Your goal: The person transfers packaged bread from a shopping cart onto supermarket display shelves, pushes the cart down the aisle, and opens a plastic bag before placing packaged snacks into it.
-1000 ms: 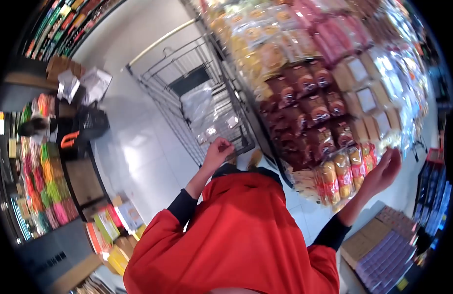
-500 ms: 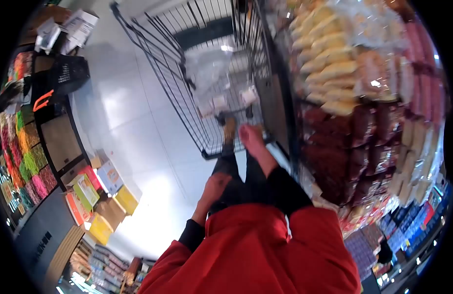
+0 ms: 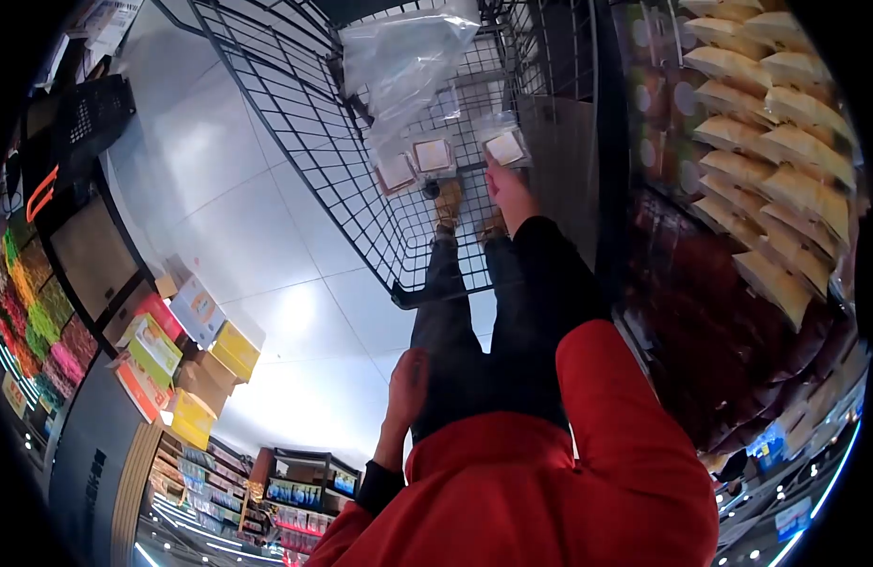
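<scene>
My right hand [image 3: 514,197] reaches into the wire shopping cart [image 3: 304,151], its fingers closed at the lower edge of a small clear packet [image 3: 503,147] with a pale square inside. Two similar packets lie to its left: a middle packet [image 3: 432,155] and a left packet [image 3: 396,173]. Beyond these, a large crumpled clear plastic bag [image 3: 403,66] rests on the cart's wire floor. My left hand [image 3: 410,383] hangs beside my left thigh, outside the cart. Nothing is visible in it, and its fingers are mostly turned out of sight.
Packed food bags [image 3: 777,132] and dark red packages [image 3: 701,331] fill a display at the right. Coloured cartons [image 3: 195,354] stand on the left of the tiled floor [image 3: 294,236], near a black basket [image 3: 96,118] and a rack of colourful goods [image 3: 44,321].
My right hand has moved forward into the cart to the right-hand packet. My left hand has come away from the front of my thigh to its side. The view has shifted.
</scene>
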### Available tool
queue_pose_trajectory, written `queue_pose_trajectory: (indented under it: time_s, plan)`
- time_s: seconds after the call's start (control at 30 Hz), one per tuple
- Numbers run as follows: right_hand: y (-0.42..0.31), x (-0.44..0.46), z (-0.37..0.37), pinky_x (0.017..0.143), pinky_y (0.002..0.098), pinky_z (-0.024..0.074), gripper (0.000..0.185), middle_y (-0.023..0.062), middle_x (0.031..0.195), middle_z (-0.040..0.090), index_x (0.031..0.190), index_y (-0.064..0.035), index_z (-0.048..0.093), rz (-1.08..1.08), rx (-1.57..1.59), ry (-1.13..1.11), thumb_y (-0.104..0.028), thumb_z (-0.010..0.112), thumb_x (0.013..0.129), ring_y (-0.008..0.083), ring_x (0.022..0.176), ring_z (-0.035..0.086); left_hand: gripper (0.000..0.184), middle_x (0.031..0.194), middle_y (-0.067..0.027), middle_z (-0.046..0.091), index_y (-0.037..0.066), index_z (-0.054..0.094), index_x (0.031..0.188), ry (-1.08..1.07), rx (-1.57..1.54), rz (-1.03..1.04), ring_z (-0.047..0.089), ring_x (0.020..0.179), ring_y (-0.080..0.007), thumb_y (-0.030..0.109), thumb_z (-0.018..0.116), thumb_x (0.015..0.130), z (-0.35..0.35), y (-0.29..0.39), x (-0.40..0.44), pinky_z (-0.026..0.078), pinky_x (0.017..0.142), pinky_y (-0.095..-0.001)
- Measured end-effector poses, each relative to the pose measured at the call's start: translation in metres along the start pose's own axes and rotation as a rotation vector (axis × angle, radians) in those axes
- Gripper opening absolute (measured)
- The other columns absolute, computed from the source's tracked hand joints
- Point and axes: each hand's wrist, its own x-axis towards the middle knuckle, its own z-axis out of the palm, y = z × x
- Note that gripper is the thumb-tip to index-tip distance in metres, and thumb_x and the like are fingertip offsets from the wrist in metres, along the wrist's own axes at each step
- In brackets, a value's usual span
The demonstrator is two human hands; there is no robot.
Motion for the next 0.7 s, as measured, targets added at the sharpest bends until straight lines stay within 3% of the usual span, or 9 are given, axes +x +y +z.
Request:
queue_pose_trajectory:
  time_s: [0.1, 0.17, 0.23, 0.33, 0.43, 0.53, 0.6, 0.63, 0.7]
  plan:
    - [0.004, -0.038, -0.018, 0.044, 0.0286, 0.0443, 0.036, 0.0023, 0.072, 0.063, 0.089, -0.0034, 0.063, -0.002, -0.232, -0.050, -0.034, 0.080, 0.086, 0.0126, 0.054, 0.057, 0.027, 0.113, -0.0168, 0.069, -0.002, 0.060, 0.124, -0.030, -0.044, 0.032, 0.067, 0.106, -0.0261, 0.009, 0.057, 0.100, -0.002, 0.028, 0.009, 0.052, 0.092, -0.0352]
    - [0.016, -0.063, -0.023, 0.046, 0.0241, 0.0425, 0.026, -0.0009, 0.081, 0.064, 0.096, -0.0103, 0.066, 0.179, 0.148, -0.098, -0.036, 0.070, 0.096, 0.0110, 0.063, 0.060, 0.027, 0.113, -0.0156, 0.069, -0.002, 0.060, 0.125, -0.004, -0.080, 0.082, 0.067, 0.105, -0.0247, 0.009, 0.056, 0.100, 0.002, 0.039, 0.018, 0.051, 0.092, -0.0345]
    - [0.020, -0.108, -0.051, 0.046, 0.0213, 0.0491, 0.019, 0.0050, 0.077, 0.068, 0.090, -0.0037, 0.066, 0.217, 0.264, -0.356, -0.021, 0.075, 0.092, 0.0117, 0.061, 0.065, 0.030, 0.118, -0.0172, 0.067, -0.002, 0.057, 0.129, -0.002, -0.167, 0.128, 0.065, 0.112, -0.0264, 0.009, 0.056, 0.101, 0.000, 0.063, 0.036, 0.051, 0.096, -0.0353]
    - [0.012, -0.225, -0.087, 0.054, 0.0197, 0.0503, 0.021, 0.0031, 0.080, 0.067, 0.092, -0.0039, 0.067, 0.134, 0.352, -0.457, -0.024, 0.072, 0.095, 0.0110, 0.069, 0.065, 0.045, 0.133, -0.0196, 0.059, -0.002, 0.046, 0.141, 0.005, -0.238, 0.245, 0.061, 0.121, -0.0284, 0.011, 0.059, 0.100, -0.005, 0.120, 0.058, 0.051, 0.099, -0.0372]
    - [0.007, -0.312, -0.125, 0.058, 0.0197, 0.0474, 0.022, 0.0005, 0.080, 0.065, 0.094, -0.0046, 0.067, -0.102, 0.268, -0.621, -0.026, 0.069, 0.097, 0.0098, 0.069, 0.062, 0.058, 0.138, -0.0195, 0.054, -0.001, 0.034, 0.147, 0.032, -0.381, 0.328, 0.059, 0.123, -0.0285, 0.012, 0.062, 0.099, -0.004, 0.174, 0.060, 0.052, 0.098, -0.0380]
    - [0.001, -0.374, -0.159, 0.075, 0.0227, 0.0491, 0.028, 0.0013, 0.095, 0.068, 0.112, -0.0057, 0.064, -0.384, 0.049, -0.652, -0.030, 0.067, 0.099, 0.0082, 0.087, 0.063, 0.061, 0.146, -0.0168, 0.045, 0.000, 0.032, 0.149, -0.106, -0.605, 0.365, 0.047, 0.135, -0.0271, 0.012, 0.063, 0.098, -0.007, 0.223, 0.045, 0.045, 0.106, -0.0386]
    - [0.000, -0.409, -0.177, 0.071, 0.0274, 0.0502, 0.026, 0.0034, 0.089, 0.069, 0.104, 0.0000, 0.067, -0.709, -0.171, -0.505, -0.025, 0.066, 0.098, 0.0123, 0.080, 0.066, 0.057, 0.140, -0.0157, 0.050, -0.001, 0.035, 0.145, -0.183, -0.689, 0.401, 0.049, 0.133, -0.0245, 0.010, 0.064, 0.097, -0.008, 0.248, 0.026, 0.046, 0.106, -0.0380]
    - [0.006, -0.410, -0.188, 0.076, 0.0309, 0.0523, 0.031, 0.0080, 0.094, 0.071, 0.111, 0.0020, 0.065, -0.835, -0.261, -0.443, -0.026, 0.066, 0.099, 0.0156, 0.087, 0.067, 0.056, 0.135, -0.0153, 0.054, -0.001, 0.036, 0.144, -0.192, -0.690, 0.409, 0.053, 0.127, -0.0243, 0.009, 0.065, 0.097, -0.007, 0.257, 0.015, 0.049, 0.102, -0.0378]
    - [-0.014, -0.453, -0.217, 0.079, 0.0313, 0.0525, 0.032, 0.0093, 0.096, 0.071, 0.115, 0.0018, 0.063, -0.902, -0.244, -0.446, -0.025, 0.066, 0.099, 0.0162, 0.089, 0.067, 0.050, 0.128, -0.0123, 0.060, -0.001, 0.041, 0.141, -0.202, -0.743, 0.491, 0.058, 0.121, -0.0212, 0.008, 0.064, 0.097, -0.002, 0.270, -0.003, 0.048, 0.102, -0.0355]
